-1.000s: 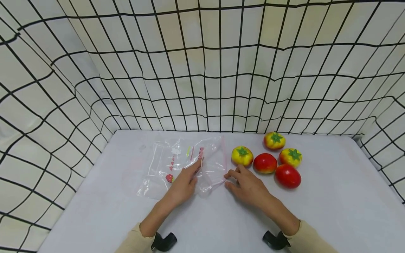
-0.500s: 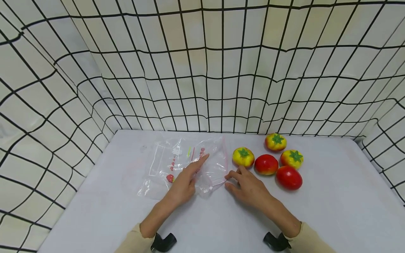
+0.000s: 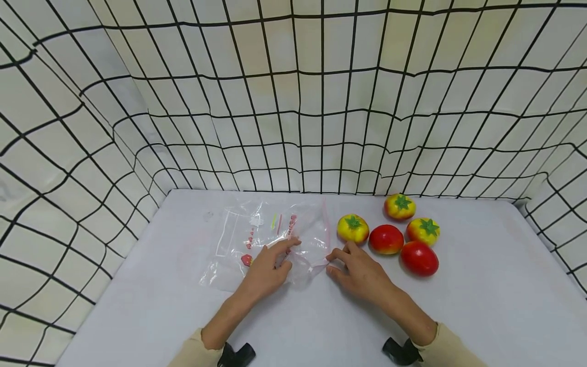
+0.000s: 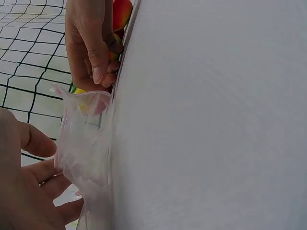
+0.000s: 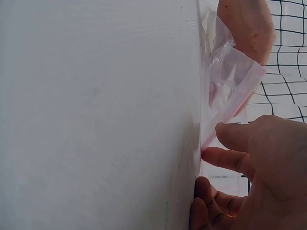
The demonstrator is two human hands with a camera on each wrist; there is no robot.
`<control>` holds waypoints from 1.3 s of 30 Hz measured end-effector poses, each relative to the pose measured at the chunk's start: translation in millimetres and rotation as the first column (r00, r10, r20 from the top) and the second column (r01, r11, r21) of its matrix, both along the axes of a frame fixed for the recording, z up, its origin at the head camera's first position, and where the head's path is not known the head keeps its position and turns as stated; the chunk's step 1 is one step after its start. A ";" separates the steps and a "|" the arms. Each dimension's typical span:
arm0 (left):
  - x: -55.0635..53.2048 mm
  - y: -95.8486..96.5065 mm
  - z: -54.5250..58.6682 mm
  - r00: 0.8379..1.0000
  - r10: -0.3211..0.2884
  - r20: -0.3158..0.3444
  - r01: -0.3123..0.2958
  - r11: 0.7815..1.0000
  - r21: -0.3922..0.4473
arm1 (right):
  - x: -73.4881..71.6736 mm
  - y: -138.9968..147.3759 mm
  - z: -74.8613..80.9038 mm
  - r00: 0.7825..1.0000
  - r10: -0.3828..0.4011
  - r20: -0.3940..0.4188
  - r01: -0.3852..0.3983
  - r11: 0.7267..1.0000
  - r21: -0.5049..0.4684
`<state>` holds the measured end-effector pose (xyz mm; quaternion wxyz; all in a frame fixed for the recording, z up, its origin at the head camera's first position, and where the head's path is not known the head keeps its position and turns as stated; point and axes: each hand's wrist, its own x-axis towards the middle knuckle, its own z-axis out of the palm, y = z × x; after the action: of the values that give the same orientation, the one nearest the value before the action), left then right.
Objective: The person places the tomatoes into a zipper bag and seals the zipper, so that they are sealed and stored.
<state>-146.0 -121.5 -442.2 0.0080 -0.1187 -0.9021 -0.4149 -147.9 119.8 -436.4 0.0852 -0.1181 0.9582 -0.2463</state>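
Note:
A clear zip bag (image 3: 229, 239) with a pink edge and red print lies on the white table, its mouth toward the right. My left hand (image 3: 266, 270) is over the bag's near part, thumb and index finger spread apart. In the left wrist view, the raised film of the bag (image 4: 88, 139) is against its fingers. My right hand (image 3: 359, 272) has curled fingers and pinches the pink edge at the near corner, low at the table, in the right wrist view (image 5: 254, 158). Just beyond that hand sits a yellow toy fruit (image 3: 352, 228) with a green leafy top.
More toy fruits cluster at the right: a red one (image 3: 387, 239), another red one (image 3: 419, 258), and yellow-red ones with green tops (image 3: 399, 206) (image 3: 423, 231). Black netting (image 3: 321, 112) over white walls encloses the table (image 3: 481, 285) at the back and sides.
My left hand's index finger has drawn back toward me and bent, and its thumb has spread farther from it. The right hand stays at the bag's corner. The fruits lie as before.

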 end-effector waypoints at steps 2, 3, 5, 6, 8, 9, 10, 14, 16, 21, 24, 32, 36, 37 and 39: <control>1.4 2.4 -0.4 1.000 0.024 -0.002 -0.024 1.000 -0.017 | 0.2 -0.6 -0.5 1.000 0.000 0.000 0.000 1.000 0.005; 2.0 3.9 -0.2 0.999 0.037 -0.011 -0.037 0.999 -0.021 | 0.3 -0.9 -0.7 1.000 -0.001 -0.005 0.001 1.000 0.011; 2.7 8.1 0.6 0.997 0.071 -0.031 -0.073 0.996 -0.043 | 0.1 -1.9 -1.1 1.000 -0.008 -0.019 0.008 1.000 0.021; 2.8 10.4 0.9 0.995 0.090 -0.046 -0.092 0.994 -0.057 | -0.1 -2.7 -0.9 1.000 -0.016 -0.024 0.016 1.000 0.019; 3.3 15.4 2.3 0.989 0.129 -0.074 -0.136 0.986 -0.093 | -1.0 -4.5 -1.3 0.999 -0.038 -0.034 0.038 0.999 0.008; 3.6 17.7 2.8 0.985 0.151 -0.079 -0.159 0.981 -0.108 | -1.6 -5.5 -1.5 0.998 -0.050 -0.037 0.050 0.999 -0.003; 3.7 20.2 3.6 0.982 0.169 -0.082 -0.179 0.976 -0.125 | -2.2 -6.4 -1.5 0.997 -0.062 -0.039 0.061 0.998 -0.017; 5.9 27.0 7.0 0.973 0.211 -0.092 -0.222 0.965 -0.137 | -3.9 -9.1 -1.6 0.995 -0.089 -0.044 0.087 0.995 -0.052; 6.8 29.6 8.3 0.971 0.222 -0.088 -0.232 0.965 -0.123 | -4.2 -9.7 -1.7 0.994 -0.097 -0.043 0.094 0.994 -0.058; 9.1 36.1 10.0 0.968 0.246 -0.058 -0.250 0.964 -0.086 | -4.2 -9.8 -3.4 0.992 -0.117 -0.047 0.113 0.990 -0.087; 10.3 39.9 9.8 0.967 0.249 -0.053 -0.253 0.964 -0.080 | -4.5 -10.1 -4.6 0.990 -0.126 -0.056 0.119 0.987 -0.108; 11.8 46.7 2.5 0.963 0.249 -0.104 -0.259 0.961 -0.093 | -3.8 -11.3 -6.8 0.990 -0.113 -0.087 0.105 0.990 -0.095; 13.0 47.2 0.9 0.963 0.245 -0.114 -0.254 0.965 -0.068 | -3.0 -12.7 -8.1 0.987 -0.103 -0.123 0.097 0.994 -0.057; 13.1 47.1 0.6 0.963 0.245 -0.114 -0.253 0.965 -0.063 | -2.9 -13.0 -8.4 0.986 -0.103 -0.129 0.098 0.994 -0.047; 13.2 46.9 0.6 0.962 0.248 -0.117 -0.255 0.965 -0.054 | -2.4 -13.6 -8.5 0.985 -0.109 -0.133 0.105 0.994 -0.038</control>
<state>-132.8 -74.7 -441.6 0.1060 -0.0259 -0.9217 -0.3723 -150.2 106.2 -444.9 0.0052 -0.0841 0.9627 -0.2570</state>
